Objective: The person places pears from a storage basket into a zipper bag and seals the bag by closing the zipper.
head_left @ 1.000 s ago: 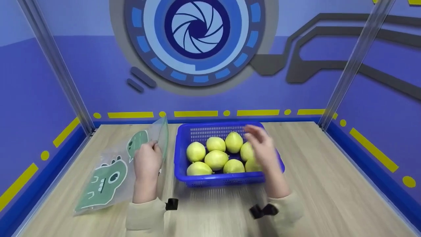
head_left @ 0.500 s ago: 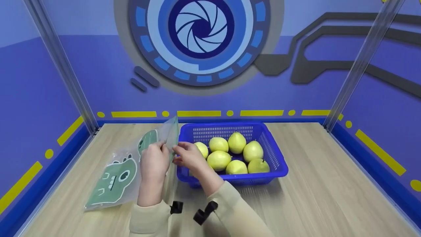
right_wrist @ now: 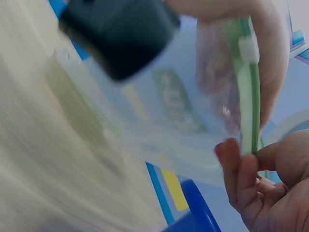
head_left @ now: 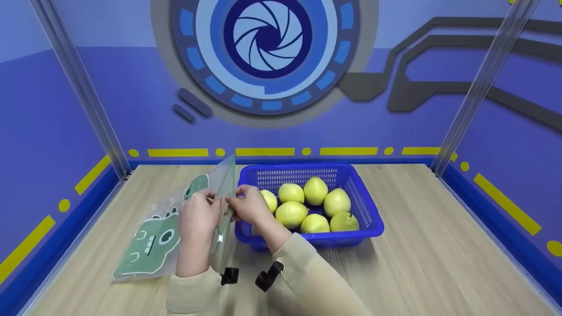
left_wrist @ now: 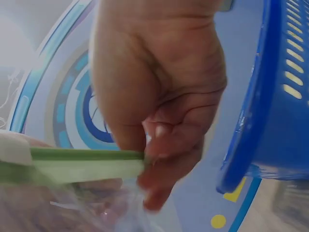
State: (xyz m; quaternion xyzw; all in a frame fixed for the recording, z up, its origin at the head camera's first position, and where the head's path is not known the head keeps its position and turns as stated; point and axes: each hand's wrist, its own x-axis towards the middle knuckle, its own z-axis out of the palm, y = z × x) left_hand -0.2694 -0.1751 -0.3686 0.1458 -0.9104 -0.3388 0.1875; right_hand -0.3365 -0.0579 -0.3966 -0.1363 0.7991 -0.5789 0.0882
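Observation:
A clear zip bag [head_left: 151, 248] printed with green monster faces lies slanted on the table's left side, its green-edged mouth raised toward the basket. My left hand [head_left: 197, 221] pinches one side of that mouth between thumb and fingers. Facing it, my right hand [head_left: 252, 204] pinches the green zip edge [right_wrist: 251, 106], as the right wrist view shows. Between the hands, the two sides of the mouth look slightly parted. A white slider [right_wrist: 248, 49] sits on the zip. Yellow-green pears [head_left: 291, 214] lie in the blue basket [head_left: 311, 237]; my right forearm partly hides those at left.
The basket, with slotted walls, stands right beside the bag, under my right forearm. Blue printed walls [head_left: 281, 131] enclose the wooden table [head_left: 439, 245] at the back and both sides. Black camera mounts [head_left: 230, 275] stick out from both wrists.
My right hand has moved left from above the basket's right side to the bag's mouth and now pinches its edge. My left hand keeps its hold; the mouth's sides have drawn slightly apart.

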